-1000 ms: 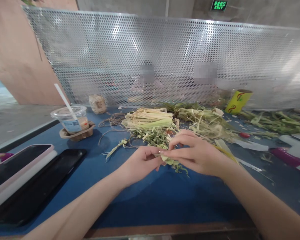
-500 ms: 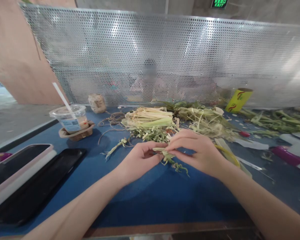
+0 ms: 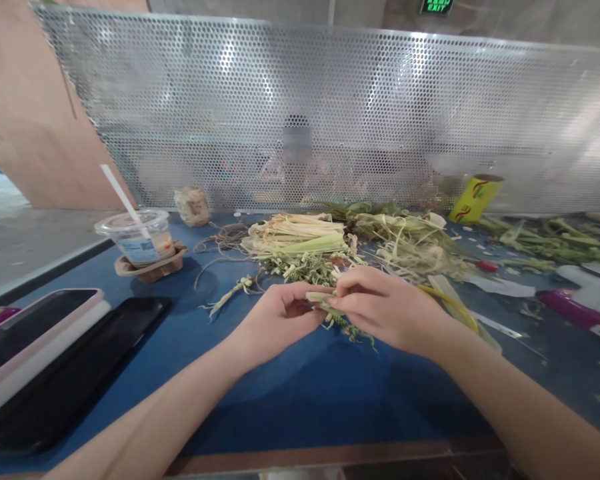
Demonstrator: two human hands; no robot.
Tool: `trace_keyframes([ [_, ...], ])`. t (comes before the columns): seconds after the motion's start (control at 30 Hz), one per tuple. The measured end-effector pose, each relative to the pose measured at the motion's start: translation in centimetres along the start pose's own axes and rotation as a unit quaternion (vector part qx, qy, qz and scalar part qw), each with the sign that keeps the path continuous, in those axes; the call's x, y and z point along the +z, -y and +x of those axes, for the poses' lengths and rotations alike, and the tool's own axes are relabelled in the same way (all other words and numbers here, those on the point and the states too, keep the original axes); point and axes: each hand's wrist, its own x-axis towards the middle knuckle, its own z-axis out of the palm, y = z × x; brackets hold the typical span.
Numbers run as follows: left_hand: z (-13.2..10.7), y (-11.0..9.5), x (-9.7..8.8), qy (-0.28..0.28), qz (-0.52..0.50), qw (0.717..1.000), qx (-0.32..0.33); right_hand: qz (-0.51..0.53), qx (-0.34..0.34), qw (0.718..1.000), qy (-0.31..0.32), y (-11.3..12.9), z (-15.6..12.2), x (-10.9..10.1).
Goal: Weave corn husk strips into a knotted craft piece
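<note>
My left hand (image 3: 277, 319) and my right hand (image 3: 383, 307) meet over the blue table (image 3: 300, 393), both pinched on a small bundle of pale green plant stems (image 3: 325, 303). Green sprigs (image 3: 353, 328) dangle from the bundle below my right fingers. Just behind my hands lies a heap of leafy trimmings (image 3: 305, 268), and farther back a stack of cut pale stalks (image 3: 297, 235).
A plastic cup with a straw (image 3: 137, 239) stands at the left in a cardboard holder. Two phones (image 3: 55, 347) lie at the front left. A yellow tape roll (image 3: 475, 198), a purple tool (image 3: 577, 312) and loose leaves (image 3: 550, 243) are at the right. A perforated metal screen (image 3: 330, 113) closes the back, with a person behind it.
My hands have shifted slightly up and back with the stem bundle. My right fingers have curled closer over the bundle's end.
</note>
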Motion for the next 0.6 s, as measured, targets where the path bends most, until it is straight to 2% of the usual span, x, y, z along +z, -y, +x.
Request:
trace_keyframes([
  [0.13, 0.0, 0.0, -0.1, -0.004, -0.016, 1.0, -0.01, 0.001, 0.102, 0.995, -0.021, 0.9, 0.4, -0.2],
  [0.2, 0.1, 0.0, -0.1, -0.016, -0.019, 1.0, -0.017, -0.016, 0.121, 0.992, -0.029, 1.1, 0.6, -0.1],
  [0.23, 0.1, 0.0, -0.1, -0.02, -0.022, 0.999, -0.019, -0.03, 0.107, 0.993, -0.03, 1.2, 0.7, -0.1],
  [0.3, 0.1, 0.1, -0.1, -0.022, -0.031, 0.999, -0.019, -0.079, 0.011, 0.996, -0.031, 1.1, 0.7, -0.1],
  [0.37, 0.0, 0.3, -0.1, -0.022, -0.042, 0.999, -0.022, -0.139, -0.117, 0.983, -0.032, 0.8, 0.6, -0.3],
  [0.43, 0.0, 0.4, -0.1, -0.023, -0.058, 0.998, -0.032, -0.181, -0.207, 0.961, -0.028, 0.5, 0.5, -0.6],
  [0.53, 0.0, 0.5, -0.2, -0.017, -0.067, 0.997, -0.031, -0.182, -0.247, 0.951, -0.05, 0.2, 0.4, -0.9],
  [0.6, 0.0, 0.4, -0.3, -0.016, -0.033, 0.999, -0.003, -0.151, -0.227, 0.96, -0.071, 0.0, 0.3, -0.6],
])
